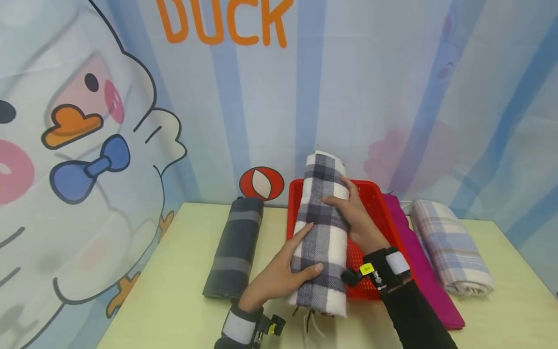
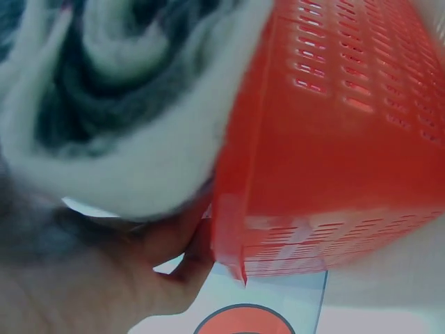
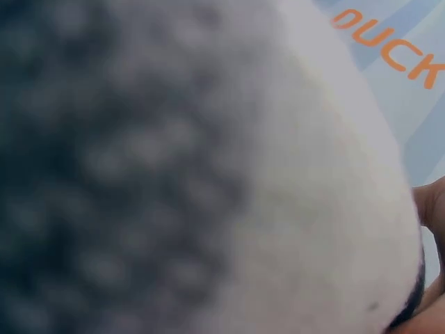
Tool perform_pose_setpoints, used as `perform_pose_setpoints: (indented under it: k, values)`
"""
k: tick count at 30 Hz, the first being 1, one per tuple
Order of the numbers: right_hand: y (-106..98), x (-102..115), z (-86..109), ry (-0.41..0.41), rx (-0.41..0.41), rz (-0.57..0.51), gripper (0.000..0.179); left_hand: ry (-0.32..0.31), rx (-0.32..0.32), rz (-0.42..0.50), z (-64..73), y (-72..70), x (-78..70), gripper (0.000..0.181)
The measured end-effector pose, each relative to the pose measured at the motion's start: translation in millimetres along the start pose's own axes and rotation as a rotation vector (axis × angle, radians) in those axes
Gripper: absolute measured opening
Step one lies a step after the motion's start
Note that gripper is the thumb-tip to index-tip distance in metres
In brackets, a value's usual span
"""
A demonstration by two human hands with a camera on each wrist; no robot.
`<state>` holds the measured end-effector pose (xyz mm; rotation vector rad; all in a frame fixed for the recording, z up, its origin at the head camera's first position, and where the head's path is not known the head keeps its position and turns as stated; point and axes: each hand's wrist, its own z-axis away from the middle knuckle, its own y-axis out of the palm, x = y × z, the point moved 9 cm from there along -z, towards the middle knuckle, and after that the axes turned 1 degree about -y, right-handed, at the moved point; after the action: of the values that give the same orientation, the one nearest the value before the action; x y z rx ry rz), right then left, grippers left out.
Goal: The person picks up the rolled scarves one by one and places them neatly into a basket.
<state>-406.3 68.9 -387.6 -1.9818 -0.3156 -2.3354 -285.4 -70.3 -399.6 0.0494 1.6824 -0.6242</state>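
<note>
Both hands hold a rolled scarf (image 1: 322, 242) of thick white, grey and dark check, with loose fringe threads at its near end. It lies lengthwise over the left part of a red plastic basket (image 1: 379, 206). My left hand (image 1: 279, 276) grips the roll's near left side, thumb on top. My right hand (image 1: 359, 215) grips its far right side, thumb across the top. In the left wrist view the spiral end of the scarf (image 2: 132, 132) shows beside the perforated basket wall (image 2: 313, 153). Blurred scarf cloth (image 3: 299, 181) fills most of the right wrist view.
Left of the basket lies a folded dark scarf (image 1: 233, 249) with grey stripes. To the right are a folded magenta cloth (image 1: 429, 276) and a rolled pale plaid scarf (image 1: 453, 247). All stand on a pale yellow table (image 1: 170, 286) against a printed duck backdrop (image 1: 270, 111).
</note>
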Motion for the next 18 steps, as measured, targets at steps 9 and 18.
perform_pose_setpoints:
  k: [9, 18]
  values:
    - [-2.2, 1.8, -5.0, 0.028, 0.049, 0.018, 0.089, -0.021, -0.020, 0.028, -3.4, -0.4, 5.0, 0.077]
    - [-2.0, 3.5, -8.1, 0.059, 0.092, 0.048, 0.086, -0.025, -0.025, 0.015, -3.1, -2.9, 5.0, 0.077]
